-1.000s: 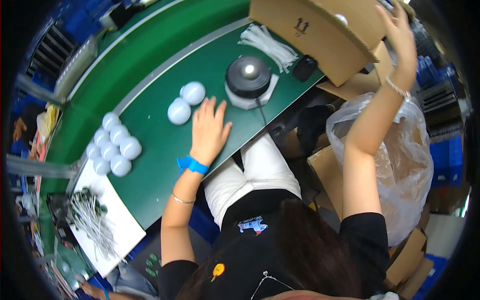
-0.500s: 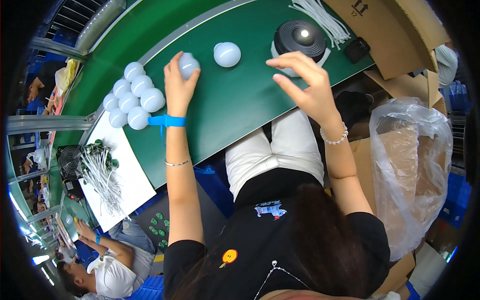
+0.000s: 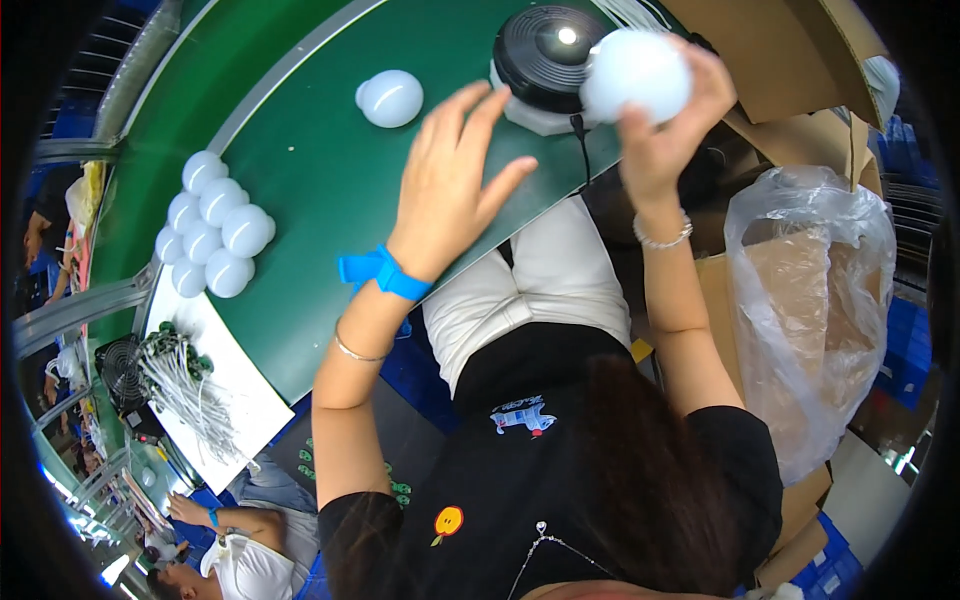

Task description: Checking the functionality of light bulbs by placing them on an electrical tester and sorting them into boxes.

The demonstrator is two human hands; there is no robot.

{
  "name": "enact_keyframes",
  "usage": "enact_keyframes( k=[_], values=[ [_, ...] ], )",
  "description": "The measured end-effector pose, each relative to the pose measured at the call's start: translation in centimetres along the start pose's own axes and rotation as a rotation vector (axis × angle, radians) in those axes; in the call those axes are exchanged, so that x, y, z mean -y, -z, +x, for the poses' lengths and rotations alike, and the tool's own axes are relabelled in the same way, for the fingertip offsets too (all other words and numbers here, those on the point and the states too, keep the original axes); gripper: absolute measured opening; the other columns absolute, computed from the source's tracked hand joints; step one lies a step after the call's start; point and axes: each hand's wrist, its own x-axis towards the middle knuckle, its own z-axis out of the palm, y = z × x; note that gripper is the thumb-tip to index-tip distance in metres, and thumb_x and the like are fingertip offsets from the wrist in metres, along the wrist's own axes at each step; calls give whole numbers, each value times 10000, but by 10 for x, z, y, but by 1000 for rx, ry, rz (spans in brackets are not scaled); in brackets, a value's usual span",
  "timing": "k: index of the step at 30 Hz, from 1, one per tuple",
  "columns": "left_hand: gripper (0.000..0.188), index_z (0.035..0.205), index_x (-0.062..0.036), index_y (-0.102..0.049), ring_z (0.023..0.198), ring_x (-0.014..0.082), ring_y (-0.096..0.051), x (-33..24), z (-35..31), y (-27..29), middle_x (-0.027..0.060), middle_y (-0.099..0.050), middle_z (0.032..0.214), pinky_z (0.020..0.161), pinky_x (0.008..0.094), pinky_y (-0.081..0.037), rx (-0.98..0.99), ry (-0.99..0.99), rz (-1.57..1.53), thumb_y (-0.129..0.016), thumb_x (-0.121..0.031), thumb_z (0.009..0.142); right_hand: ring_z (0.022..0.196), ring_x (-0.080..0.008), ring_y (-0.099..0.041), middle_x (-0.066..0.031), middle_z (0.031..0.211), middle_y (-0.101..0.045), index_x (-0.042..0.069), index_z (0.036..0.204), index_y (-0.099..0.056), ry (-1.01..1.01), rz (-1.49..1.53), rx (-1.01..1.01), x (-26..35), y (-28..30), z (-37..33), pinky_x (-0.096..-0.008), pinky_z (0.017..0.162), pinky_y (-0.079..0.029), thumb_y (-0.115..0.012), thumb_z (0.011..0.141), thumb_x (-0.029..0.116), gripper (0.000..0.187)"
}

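A round white light-bulb globe (image 3: 645, 75), slightly blurred, is in my right hand (image 3: 675, 120). My fingers wrap its right side and the thumb lies below, just right of the black round ridged device (image 3: 540, 70) on its pale base. My left hand (image 3: 450, 180) hovers over the green table with fingers spread, holding nothing, left of that device. Another white globe (image 3: 392, 98) with a short neck lies on the table beyond my left hand. Farther left, several more globes (image 3: 222, 200) sit in a tight cluster.
White wires with small green parts (image 3: 190, 385) lie on a white sheet (image 3: 265, 400) at the left. More white wires (image 3: 632, 12) lie behind the device, and a black cord (image 3: 583, 150) runs to the table edge. Cardboard (image 3: 780, 60) and a plastic-lined box (image 3: 800, 310) stand right.
My left hand has let go of its globe and moved right, toward the device. My right hand, empty before, now grips a globe and has moved up and right. The view has shifted.
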Motion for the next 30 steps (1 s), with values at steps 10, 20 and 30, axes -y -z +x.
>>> enact_keyframes(
  k=[10, 20, 30],
  values=[
    [1132, 1382, 61, -215, 1249, 399, -395, 47, 40, -86, 274, -374, 1340, 1031, 429, -354, -127, 209, -407, -871, -366, 565, 1035, -307, -556, -155, 1078, -613, -41, 1162, -568, 12, -187, 419, -38, 5, 34, -416, 943, -399, -718, 776, 107, 440],
    [1026, 1348, 24, -320, 1212, 382, -430, 47, 40, -87, 225, -429, 1302, 1010, 426, -368, -60, 238, -384, -871, -332, 559, 1030, -202, -565, -126, 1128, -601, -33, 1203, -524, 84, 320, 417, -65, -5, 45, -339, 898, -454, -757, 743, 110, 535],
    [995, 1333, 24, -327, 1204, 382, -437, 49, 38, -84, 224, -423, 1298, 1010, 425, -367, -41, 264, -412, -873, -289, 562, 1100, -271, -534, -174, 1198, -552, -35, 1257, -476, -142, -163, 427, -23, 19, 48, -371, 950, -414, -784, 702, 157, 664]
  ],
)
